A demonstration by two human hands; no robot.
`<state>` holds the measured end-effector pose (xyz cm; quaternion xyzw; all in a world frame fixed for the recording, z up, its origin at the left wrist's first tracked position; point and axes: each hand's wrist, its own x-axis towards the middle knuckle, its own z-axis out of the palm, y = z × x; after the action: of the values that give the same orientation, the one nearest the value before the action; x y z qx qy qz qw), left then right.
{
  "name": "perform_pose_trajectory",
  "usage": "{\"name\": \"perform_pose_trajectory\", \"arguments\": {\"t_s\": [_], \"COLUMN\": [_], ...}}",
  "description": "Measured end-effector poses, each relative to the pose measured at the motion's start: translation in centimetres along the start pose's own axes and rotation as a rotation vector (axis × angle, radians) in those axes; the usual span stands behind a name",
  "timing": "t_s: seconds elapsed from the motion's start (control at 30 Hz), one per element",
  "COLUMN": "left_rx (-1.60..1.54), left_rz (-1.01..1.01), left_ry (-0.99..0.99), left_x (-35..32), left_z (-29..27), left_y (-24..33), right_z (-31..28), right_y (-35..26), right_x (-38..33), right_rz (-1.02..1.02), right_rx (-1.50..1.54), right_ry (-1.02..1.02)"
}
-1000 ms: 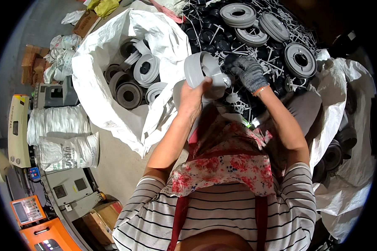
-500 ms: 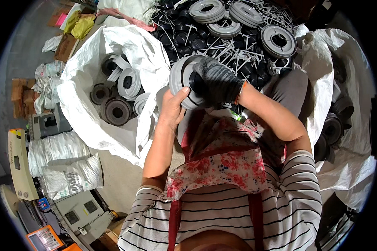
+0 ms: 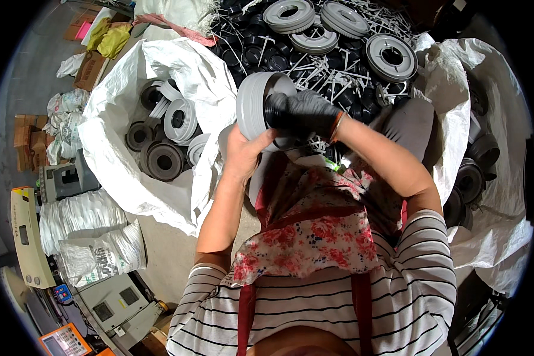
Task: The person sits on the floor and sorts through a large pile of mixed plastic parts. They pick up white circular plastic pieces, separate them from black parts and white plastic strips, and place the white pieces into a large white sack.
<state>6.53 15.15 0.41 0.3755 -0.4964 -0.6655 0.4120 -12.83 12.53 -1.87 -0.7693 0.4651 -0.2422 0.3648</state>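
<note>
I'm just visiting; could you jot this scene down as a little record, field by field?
Left hand: bare, holding a grey ring
Right hand: gloved, at the ring's opening; exact grip unclear
Left sack: white, open, grey wheels and dark wheels inside
Right sack: white, more dark wheels inside
Heap: black caps, pale sticks, more grey wheels on top
Apron: flowered

The greyish floor [image 3: 167, 255] lies partly lit, partly in shadow.

Ring [image 3: 251, 107] in hands [image 3: 242, 153], parts heap [image 3: 332, 78] ahead, sack [image 3: 110, 169] left, second sack [image 3: 495, 246] right
</note>
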Motion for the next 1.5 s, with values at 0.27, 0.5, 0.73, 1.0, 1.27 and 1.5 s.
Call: {"name": "perform_pose_trajectory", "arguments": {"t_s": [0.27,0.5,0.73,1.0,1.27,1.5], "left_rx": [0.043,0.364,0.856,0.026,-0.465,-0.415], "left_rz": [-0.013,0.096,0.557,0.015,-0.003,-0.071], "left_ry": [0.042,0.089,0.698,0.335,0.066,0.207], "left_x": [-0.5,-1.1,0.6,0.7,3.1,1.1], "left_z": [0.3,1.8,-5.8,-1.8,1.2,-0.9], "left_y": [-0.5,1.1,6.7,2.5,-2.4,-0.9], "right_z": [2.1,1.2,-8.7,-10.6,-4.7,-0.1], "right_y": [2.9,1.4,9.3,21.2,9.9,17.2], "right_x": [-0.6,-2.1,-0.6,-3.5,0.2,-3.2], "right_rz": [-0.001,0.190,0.190,0.801,-0.249,0.396], "right_rx": [0.302,0.992,-0.573,-0.847,-0.455,-0.904], "right_ry": [-0.086,-0.127,0.602,0.262,0.603,0.147]}}
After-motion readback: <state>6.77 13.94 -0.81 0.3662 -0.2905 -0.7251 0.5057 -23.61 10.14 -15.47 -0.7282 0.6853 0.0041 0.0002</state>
